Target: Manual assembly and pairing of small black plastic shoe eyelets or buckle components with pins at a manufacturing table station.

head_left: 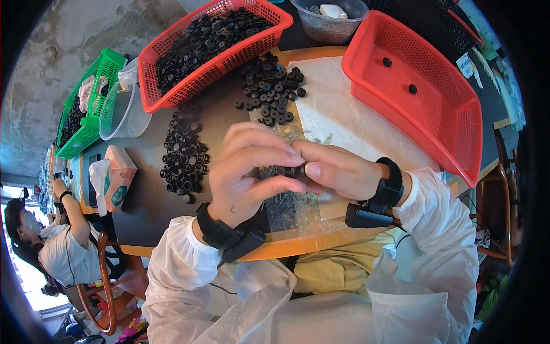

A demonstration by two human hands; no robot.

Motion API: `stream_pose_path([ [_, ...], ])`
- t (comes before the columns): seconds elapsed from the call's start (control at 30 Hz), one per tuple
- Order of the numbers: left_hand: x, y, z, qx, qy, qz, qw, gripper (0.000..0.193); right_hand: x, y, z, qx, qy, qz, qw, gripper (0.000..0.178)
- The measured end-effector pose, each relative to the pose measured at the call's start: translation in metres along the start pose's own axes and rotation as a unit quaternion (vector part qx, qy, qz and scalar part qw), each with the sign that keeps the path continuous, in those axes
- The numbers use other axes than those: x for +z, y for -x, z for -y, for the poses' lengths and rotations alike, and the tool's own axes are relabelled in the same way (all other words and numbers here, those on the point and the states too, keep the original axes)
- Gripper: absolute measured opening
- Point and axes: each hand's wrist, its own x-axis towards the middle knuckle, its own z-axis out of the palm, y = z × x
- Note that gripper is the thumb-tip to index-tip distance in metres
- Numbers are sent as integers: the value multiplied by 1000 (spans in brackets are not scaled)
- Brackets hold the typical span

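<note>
My left hand and my right hand meet over the near part of the table, fingertips closed together on a small black round part. Fingers cover most of this part, so its exact shape is hidden. Just beyond my hands lies a heap of small black discs with centre holes. To the left of my left hand, black ring-shaped caps are spread in a loose pile. Under my hands, clear plastic sheeting with thin scraps on it covers the table edge.
A red basket full of black parts stands far left. At right, another red basket holds two black pieces. A tissue box, clear tub, green basket and a seated person are at left; a clear bowl stands behind.
</note>
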Motion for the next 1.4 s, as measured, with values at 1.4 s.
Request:
stream_pose_path([
  [1.4, 3, 0, -14, 56, -111, -20, 992, 36, -5, 1, -2, -95, 100, -27, 990, 23],
])
